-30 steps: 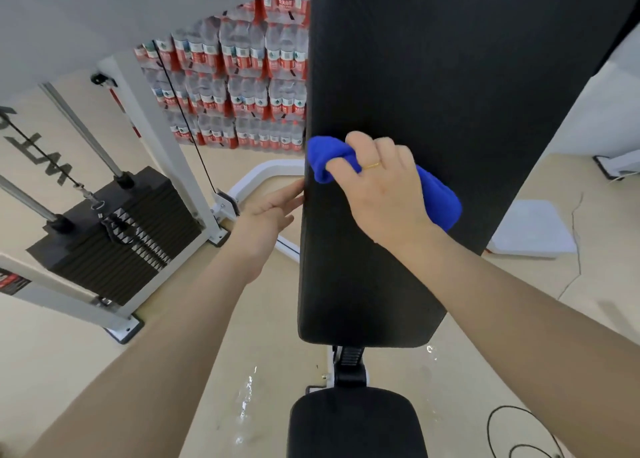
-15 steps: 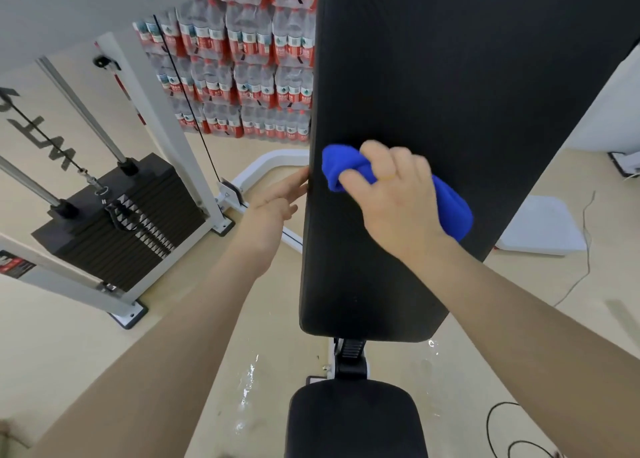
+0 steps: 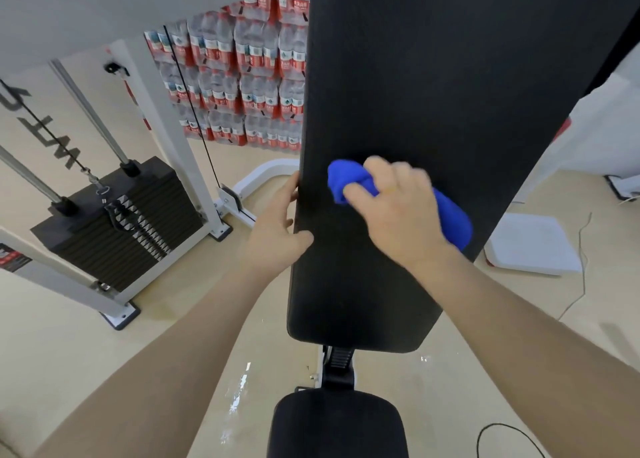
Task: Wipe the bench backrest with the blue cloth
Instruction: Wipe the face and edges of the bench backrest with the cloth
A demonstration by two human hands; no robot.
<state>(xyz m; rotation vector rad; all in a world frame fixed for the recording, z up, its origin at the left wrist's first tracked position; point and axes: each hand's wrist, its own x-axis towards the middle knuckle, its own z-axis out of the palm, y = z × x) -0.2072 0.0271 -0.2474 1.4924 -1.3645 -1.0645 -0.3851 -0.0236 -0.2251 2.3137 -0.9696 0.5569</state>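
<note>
My left hand (image 3: 277,229) has shifted from open fingers beside the backrest (image 3: 415,87) to gripping its edge; right hand (image 3: 398,211), closed on the cloth (image 3: 346,180), now wipes braced.

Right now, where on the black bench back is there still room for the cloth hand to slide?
The backrest is bare above the blue cloth and right hand, up to the top of the picture, and bare below them, down to its rounded bottom edge. It is crowded at the left edge, where the left hand grips it.
</note>
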